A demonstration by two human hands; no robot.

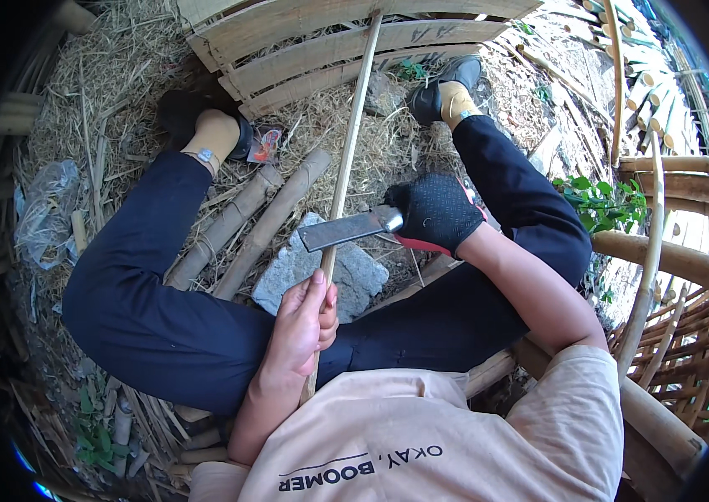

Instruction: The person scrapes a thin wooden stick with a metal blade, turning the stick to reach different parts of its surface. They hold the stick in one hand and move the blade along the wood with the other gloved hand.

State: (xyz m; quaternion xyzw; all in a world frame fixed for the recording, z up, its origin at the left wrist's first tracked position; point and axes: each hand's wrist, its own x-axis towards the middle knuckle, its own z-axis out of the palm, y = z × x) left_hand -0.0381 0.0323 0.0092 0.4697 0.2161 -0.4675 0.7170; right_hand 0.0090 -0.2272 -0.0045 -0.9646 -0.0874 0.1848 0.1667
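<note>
My bare left hand [304,322] is wrapped around a long, pale bamboo strip [351,134]. The strip slants up and away from beside my body, its far end reaching the wooden crate. A black glove with red edging covers my right hand [436,214], which grips a broad-bladed knife [344,230]. The blade lies across the strip a little beyond my left fingers and points left; the glove hides most of the handle. Below the blade, a rough grey stone [287,276] rests on the ground between my legs.
Two bamboo poles [275,222] lie left of the stone. A slatted wooden crate [287,71] stands ahead, near my feet. Clear plastic [46,209] sits on the straw at left. Bamboo rails [672,259], a woven basket [697,351] and stacked bamboo [651,100] are at right.
</note>
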